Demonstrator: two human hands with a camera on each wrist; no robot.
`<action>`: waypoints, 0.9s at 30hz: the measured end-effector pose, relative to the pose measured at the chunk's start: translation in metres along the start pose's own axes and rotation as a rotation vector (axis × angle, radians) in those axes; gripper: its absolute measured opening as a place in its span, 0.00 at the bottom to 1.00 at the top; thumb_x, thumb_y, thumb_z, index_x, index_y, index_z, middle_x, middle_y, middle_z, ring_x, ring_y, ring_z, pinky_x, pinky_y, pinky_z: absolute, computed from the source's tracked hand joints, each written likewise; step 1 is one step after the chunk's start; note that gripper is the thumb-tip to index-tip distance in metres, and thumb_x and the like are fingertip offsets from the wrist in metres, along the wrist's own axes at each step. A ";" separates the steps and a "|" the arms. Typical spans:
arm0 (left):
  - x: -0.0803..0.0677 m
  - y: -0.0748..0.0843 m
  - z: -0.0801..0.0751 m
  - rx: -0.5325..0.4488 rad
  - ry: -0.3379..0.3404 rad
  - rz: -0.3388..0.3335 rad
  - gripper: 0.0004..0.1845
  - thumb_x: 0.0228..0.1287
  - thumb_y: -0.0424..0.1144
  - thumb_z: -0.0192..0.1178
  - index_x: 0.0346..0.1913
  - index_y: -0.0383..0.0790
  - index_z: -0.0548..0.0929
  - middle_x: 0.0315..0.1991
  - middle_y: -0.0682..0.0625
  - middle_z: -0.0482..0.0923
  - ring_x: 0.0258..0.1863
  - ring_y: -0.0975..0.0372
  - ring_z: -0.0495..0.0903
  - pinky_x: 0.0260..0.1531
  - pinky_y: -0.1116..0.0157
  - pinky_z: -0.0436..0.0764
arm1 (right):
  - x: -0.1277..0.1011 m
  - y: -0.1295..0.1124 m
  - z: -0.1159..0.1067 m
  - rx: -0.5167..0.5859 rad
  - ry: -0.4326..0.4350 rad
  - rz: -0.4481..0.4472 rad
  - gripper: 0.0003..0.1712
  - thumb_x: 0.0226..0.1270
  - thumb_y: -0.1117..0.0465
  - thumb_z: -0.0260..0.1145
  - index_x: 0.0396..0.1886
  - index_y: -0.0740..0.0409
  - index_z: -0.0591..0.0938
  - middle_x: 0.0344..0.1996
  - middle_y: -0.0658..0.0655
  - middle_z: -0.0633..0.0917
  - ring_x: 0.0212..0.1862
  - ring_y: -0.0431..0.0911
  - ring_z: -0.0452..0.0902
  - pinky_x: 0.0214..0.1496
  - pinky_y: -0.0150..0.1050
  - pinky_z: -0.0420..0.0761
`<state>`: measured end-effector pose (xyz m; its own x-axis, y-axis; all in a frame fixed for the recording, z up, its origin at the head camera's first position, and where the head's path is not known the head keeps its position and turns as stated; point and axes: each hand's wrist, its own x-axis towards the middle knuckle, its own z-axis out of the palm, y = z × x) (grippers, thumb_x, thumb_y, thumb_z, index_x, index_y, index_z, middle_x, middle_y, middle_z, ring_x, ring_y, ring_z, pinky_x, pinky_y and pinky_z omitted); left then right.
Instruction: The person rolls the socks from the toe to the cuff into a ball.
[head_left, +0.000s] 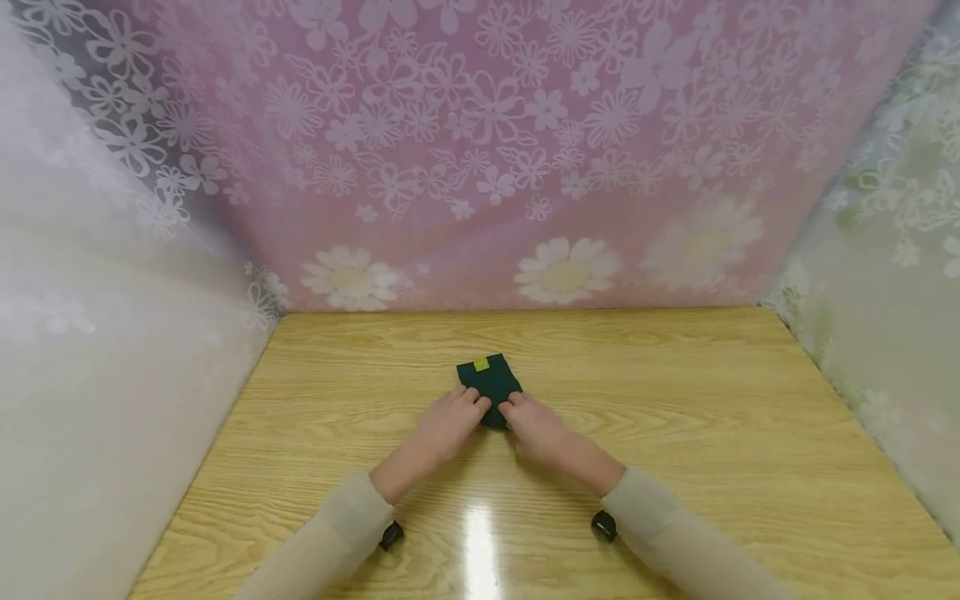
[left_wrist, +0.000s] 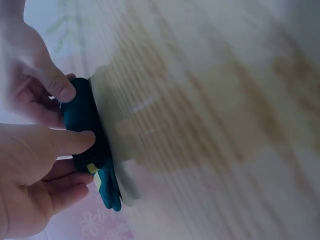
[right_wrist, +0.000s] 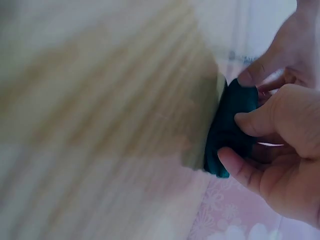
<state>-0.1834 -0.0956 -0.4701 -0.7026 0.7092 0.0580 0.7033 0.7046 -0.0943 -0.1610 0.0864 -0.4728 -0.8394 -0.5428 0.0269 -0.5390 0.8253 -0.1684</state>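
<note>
A dark green folded cloth (head_left: 491,379) with a small yellow patch (head_left: 481,364) near its far edge lies on the wooden table. Its near end forms a thick, rounded fold, seen in the left wrist view as a green roll (left_wrist: 82,112). My left hand (head_left: 450,421) pinches the left side of this fold, thumb on the near face and fingers curled over the top. On the right side, my right hand (head_left: 542,429) grips the same fold likewise. In the right wrist view, the right thumb (right_wrist: 255,120) presses against the green cloth (right_wrist: 235,112).
The wood-grain table (head_left: 675,400) spreads around the cloth. A pink flowered curtain (head_left: 480,167) hangs along the back edge, with pale flowered curtains on the left (head_left: 112,333) and right (head_left: 892,292). A dark band (head_left: 603,526) shows under the right sleeve.
</note>
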 end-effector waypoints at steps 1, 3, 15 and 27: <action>0.000 0.001 0.000 -0.002 -0.014 -0.009 0.11 0.69 0.34 0.63 0.52 0.42 0.82 0.44 0.47 0.80 0.44 0.57 0.77 0.45 0.64 0.82 | 0.001 0.001 0.000 0.020 -0.004 0.003 0.11 0.66 0.71 0.64 0.47 0.67 0.82 0.36 0.59 0.79 0.41 0.50 0.77 0.47 0.44 0.81; 0.000 0.003 -0.002 -0.012 -0.044 -0.026 0.11 0.69 0.33 0.63 0.52 0.42 0.81 0.44 0.48 0.81 0.45 0.57 0.78 0.45 0.64 0.83 | 0.004 0.003 0.000 0.062 -0.007 0.003 0.08 0.67 0.71 0.63 0.44 0.66 0.83 0.33 0.58 0.79 0.37 0.49 0.76 0.43 0.43 0.81; 0.003 0.008 0.006 -0.032 -0.037 -0.044 0.06 0.70 0.31 0.60 0.46 0.39 0.83 0.39 0.46 0.83 0.40 0.56 0.82 0.38 0.64 0.84 | 0.012 0.009 -0.006 0.202 -0.081 -0.008 0.08 0.65 0.74 0.56 0.31 0.67 0.81 0.23 0.58 0.78 0.30 0.47 0.70 0.37 0.43 0.76; 0.009 -0.007 0.007 -0.171 -0.029 -0.070 0.01 0.69 0.31 0.61 0.40 0.39 0.82 0.33 0.47 0.81 0.38 0.57 0.83 0.40 0.64 0.83 | -0.001 -0.005 0.002 -0.310 0.162 -0.141 0.16 0.63 0.70 0.70 0.50 0.69 0.81 0.42 0.63 0.79 0.43 0.53 0.76 0.49 0.43 0.81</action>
<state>-0.1952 -0.0942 -0.4761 -0.7513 0.6593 0.0291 0.6593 0.7477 0.0796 -0.1579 0.0828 -0.4738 -0.7423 -0.6431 0.1885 -0.6245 0.7658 0.1536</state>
